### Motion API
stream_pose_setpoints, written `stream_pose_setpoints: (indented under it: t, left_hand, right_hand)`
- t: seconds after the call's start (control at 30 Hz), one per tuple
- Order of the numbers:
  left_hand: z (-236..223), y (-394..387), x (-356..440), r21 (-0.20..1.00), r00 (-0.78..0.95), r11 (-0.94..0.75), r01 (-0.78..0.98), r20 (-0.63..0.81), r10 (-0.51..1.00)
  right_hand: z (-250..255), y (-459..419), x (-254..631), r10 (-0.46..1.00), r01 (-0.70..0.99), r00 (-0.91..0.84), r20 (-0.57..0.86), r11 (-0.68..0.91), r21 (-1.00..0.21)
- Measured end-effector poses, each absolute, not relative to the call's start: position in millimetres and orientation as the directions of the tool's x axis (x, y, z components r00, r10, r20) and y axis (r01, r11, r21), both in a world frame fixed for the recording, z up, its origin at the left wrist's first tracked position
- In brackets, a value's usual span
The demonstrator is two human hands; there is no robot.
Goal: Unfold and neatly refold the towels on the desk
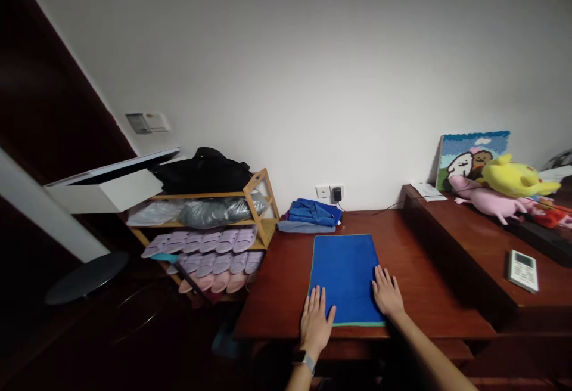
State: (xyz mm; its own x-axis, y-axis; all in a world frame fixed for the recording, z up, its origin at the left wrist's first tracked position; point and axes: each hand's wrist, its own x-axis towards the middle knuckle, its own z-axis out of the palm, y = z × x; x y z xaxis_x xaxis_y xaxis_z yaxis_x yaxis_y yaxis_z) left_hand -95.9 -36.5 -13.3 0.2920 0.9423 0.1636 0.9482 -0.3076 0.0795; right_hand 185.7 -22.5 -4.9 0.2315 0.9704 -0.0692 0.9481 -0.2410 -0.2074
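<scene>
A blue cloth (344,272) with a green edge lies spread flat on the reddish-brown wooden table (429,284). My left hand (316,322) rests palm down on its near left corner, fingers stretched out and pointing away from me. On the right edge of the cloth, my right hand (388,292) lies flat too, its fingers spread. Neither hand grips anything. Behind the cloth, near the wall, sits a stack of folded blue cloths (313,213).
Left of the table stands a wooden rack (263,212) with slippers (214,241) and a black bag (205,170). A higher cabinet (482,230) at right bears plush toys (513,176), a picture (473,152) and a white remote-like device (522,270). A charger (336,194) is plugged into the wall.
</scene>
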Motion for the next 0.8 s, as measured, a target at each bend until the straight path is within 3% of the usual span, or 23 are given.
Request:
stream_pose_setpoints:
  t: [0.2,0.43,0.63,0.8]
  left_hand:
    - [-13,-36,-92,0.07,0.285,-0.303,0.951,0.187,0.94]
    - [-10,-35,-92,0.065,0.271,-0.284,0.957,0.153,0.95]
    - [3,-37,-11,0.15,0.424,-0.457,0.877,0.207,0.882]
    - [1,-52,42,0.232,0.484,-0.504,0.832,0.138,0.864]
  right_hand:
    - [-23,-83,177,0.985,0.961,0.174,-0.018,-0.174,-0.214]
    - [-15,-88,176,0.989,0.959,0.15,0.005,-0.144,-0.245]
    - [-16,-88,178,0.993,0.962,0.121,0.013,-0.114,-0.247]
    - [-20,-87,180,0.995,0.968,0.097,0.008,-0.092,-0.232]
